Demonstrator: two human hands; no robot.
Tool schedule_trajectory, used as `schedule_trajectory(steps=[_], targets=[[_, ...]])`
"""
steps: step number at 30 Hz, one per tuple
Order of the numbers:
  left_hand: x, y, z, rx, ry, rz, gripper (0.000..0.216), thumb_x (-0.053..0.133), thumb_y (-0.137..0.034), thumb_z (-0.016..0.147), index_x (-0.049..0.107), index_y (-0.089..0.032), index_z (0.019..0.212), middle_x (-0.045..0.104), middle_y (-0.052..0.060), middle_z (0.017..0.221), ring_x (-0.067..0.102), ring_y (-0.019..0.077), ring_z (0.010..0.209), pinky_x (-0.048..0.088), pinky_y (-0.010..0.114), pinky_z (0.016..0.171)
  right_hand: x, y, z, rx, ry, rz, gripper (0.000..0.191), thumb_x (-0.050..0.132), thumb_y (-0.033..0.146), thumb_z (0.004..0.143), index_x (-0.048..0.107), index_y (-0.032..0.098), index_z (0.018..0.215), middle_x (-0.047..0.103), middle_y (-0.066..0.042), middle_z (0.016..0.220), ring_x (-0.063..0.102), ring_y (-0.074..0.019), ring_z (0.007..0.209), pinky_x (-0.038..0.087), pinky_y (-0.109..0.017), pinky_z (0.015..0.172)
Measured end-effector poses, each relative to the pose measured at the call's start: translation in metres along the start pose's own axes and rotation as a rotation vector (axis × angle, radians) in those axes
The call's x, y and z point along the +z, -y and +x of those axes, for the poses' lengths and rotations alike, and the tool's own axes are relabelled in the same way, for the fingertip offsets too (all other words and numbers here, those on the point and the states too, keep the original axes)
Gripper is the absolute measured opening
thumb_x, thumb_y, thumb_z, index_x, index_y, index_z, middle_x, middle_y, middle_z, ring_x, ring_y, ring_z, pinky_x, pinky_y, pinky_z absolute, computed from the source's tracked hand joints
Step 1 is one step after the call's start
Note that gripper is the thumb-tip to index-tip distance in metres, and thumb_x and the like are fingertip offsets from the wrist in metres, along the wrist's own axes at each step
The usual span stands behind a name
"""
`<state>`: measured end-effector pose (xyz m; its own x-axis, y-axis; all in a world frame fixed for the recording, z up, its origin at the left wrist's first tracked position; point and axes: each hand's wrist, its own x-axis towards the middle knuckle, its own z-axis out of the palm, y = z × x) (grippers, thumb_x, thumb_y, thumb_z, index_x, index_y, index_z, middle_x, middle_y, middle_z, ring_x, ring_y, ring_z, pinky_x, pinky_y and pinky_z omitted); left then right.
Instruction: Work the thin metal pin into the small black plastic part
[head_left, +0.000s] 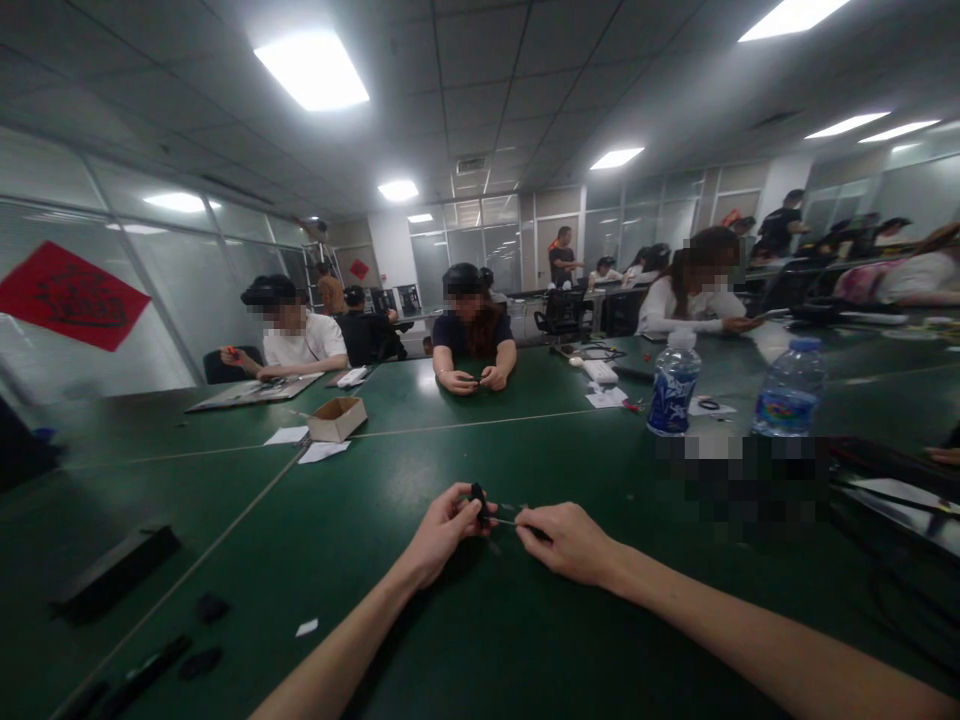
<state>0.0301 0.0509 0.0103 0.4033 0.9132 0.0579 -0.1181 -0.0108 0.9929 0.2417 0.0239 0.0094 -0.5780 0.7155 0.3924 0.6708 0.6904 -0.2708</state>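
My left hand (442,528) pinches a small black part (478,497) just above the green table (420,600). My right hand (566,540) is closed round a thin tool (507,520) whose tip points left at the black part. Both hands meet near the middle of the table, close in front of me. What kind of tool it is I cannot make out.
Two water bottles (673,385) (789,388) stand at the right, a small cardboard box (337,417) and paper slips (324,451) at the left. Small dark pieces (201,662) and a black bar (116,568) lie near left. Several people sit at the far side.
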Motion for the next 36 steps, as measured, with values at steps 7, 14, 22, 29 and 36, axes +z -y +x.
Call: schedule_trajectory(steps=[7,14,22,29,36], targets=[[0.0023,-0.0032,-0.0019,0.020,0.077,0.049,0.032,0.063,-0.038,0.077,0.056,-0.015,0.097,0.064,0.010,0.096,0.060,0.0179,0.082,0.048,0.031,0.073,0.0000,0.0002,-0.0003,-0.010,0.002,-0.036,0.023,0.040,0.024,0.091,0.062,0.018,0.087,0.062,-0.001,0.070,0.056,-0.0112,0.058,0.039,-0.021,0.057],[-0.0015,0.0018,0.0010,-0.006,0.008,-0.099,0.034,0.066,-0.037,0.076,0.054,-0.014,0.099,0.064,0.010,0.094,0.062,0.0173,0.079,0.047,0.028,0.068,-0.0026,0.0027,0.0003,0.023,0.003,0.004,0.025,0.038,0.024,0.092,0.061,0.017,0.088,0.062,0.000,0.071,0.055,-0.0105,0.058,0.039,-0.020,0.057],[0.0000,0.0019,0.0007,0.002,0.009,-0.084,0.036,0.066,-0.039,0.075,0.055,-0.015,0.099,0.065,0.010,0.093,0.062,0.0175,0.079,0.047,0.028,0.068,-0.0035,0.0038,0.0011,0.028,-0.001,0.018,0.026,0.037,0.024,0.091,0.062,0.017,0.086,0.063,-0.001,0.070,0.055,-0.0114,0.057,0.039,-0.021,0.056],[-0.0008,0.0035,0.0013,0.013,0.017,-0.066,0.033,0.064,-0.036,0.077,0.054,-0.014,0.099,0.064,0.009,0.093,0.061,0.0165,0.077,0.047,0.028,0.067,-0.0021,0.0032,-0.0002,0.027,0.000,0.014,0.026,0.038,0.025,0.091,0.062,0.017,0.086,0.062,-0.001,0.069,0.055,-0.0112,0.056,0.039,-0.021,0.056],[-0.0019,0.0035,0.0004,0.034,0.048,-0.029,0.032,0.062,-0.036,0.078,0.055,-0.015,0.101,0.063,0.009,0.094,0.060,0.0160,0.078,0.047,0.028,0.067,-0.0054,0.0062,-0.0004,0.041,0.031,0.022,0.027,0.037,0.025,0.092,0.062,0.017,0.087,0.062,-0.001,0.072,0.055,-0.0112,0.058,0.040,-0.021,0.056]])
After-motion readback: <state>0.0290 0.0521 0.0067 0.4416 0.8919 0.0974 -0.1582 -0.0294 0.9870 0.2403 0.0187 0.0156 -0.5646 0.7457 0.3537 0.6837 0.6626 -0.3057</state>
